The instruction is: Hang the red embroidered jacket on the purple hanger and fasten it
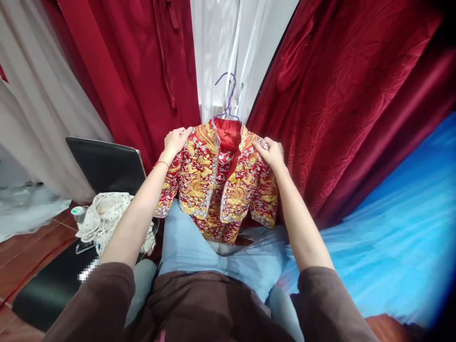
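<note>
You are holding the embroidered jacket (pixel 217 185) up over your lap, in front of the red curtains (pixel 338 95). Your left hand (pixel 176 140) is gripping one shoulder and your right hand (pixel 272 153) is pinching the other; both are closed on cloth. It is hanging on a purple hanger (pixel 228 97), hook uppermost. The jacket is likely soft yet weighty, its dense gold stitching stiffening it; beaded edges could snag, so the shoulder seams are looking like the safest hold. Its long axis is running vertically, collar up and away from you, hem toward your knees, open front facing you. A black chair (pixel 103 164) with spotted cloth (pixel 107 213) is standing to your left.
</note>
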`<state>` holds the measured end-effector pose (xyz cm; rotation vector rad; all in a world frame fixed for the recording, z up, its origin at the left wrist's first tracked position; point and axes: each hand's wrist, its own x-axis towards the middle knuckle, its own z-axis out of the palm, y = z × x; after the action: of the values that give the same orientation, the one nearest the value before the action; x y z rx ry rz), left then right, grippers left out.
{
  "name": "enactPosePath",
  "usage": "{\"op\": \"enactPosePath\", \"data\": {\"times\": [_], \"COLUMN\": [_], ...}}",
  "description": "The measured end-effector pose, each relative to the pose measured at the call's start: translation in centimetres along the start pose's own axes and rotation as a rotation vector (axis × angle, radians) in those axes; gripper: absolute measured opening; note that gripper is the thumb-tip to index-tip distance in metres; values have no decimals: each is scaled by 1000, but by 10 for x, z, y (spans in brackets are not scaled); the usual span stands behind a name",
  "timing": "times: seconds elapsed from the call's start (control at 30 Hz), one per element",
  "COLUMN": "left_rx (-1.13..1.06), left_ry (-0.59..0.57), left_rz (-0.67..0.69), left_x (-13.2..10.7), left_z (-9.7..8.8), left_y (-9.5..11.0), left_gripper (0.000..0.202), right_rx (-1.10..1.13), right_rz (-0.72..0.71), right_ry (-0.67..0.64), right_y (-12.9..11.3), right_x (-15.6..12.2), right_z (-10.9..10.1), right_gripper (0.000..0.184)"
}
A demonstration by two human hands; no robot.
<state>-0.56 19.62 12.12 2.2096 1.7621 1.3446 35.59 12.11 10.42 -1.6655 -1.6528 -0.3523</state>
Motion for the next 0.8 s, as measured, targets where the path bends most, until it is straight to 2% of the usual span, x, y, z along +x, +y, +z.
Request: {"op": "enactPosePath", "data": {"times": [0.1,0.17,0.5,0.8], "left_rx": [53,70,97,94], "left_ry": [49,57,85,102], "left_rz": [-29,-50,-56,-45], "left_x": [-7,-9,-17,-16], "left_z": [2,3,-1,5], "left_y": [4,5,6,1], "left_gripper": [53,54,58,59], "right_rx": [-60,-76,-34,-58], "right_rz": [66,73,58,17], "right_ry": [105,124,101,53], "right_y": [-6,-9,-7,-6], "right_x": [-5,-8,-9,-7], "right_z": [9,13,11,15], "right_gripper": [46,45,47,52]}}
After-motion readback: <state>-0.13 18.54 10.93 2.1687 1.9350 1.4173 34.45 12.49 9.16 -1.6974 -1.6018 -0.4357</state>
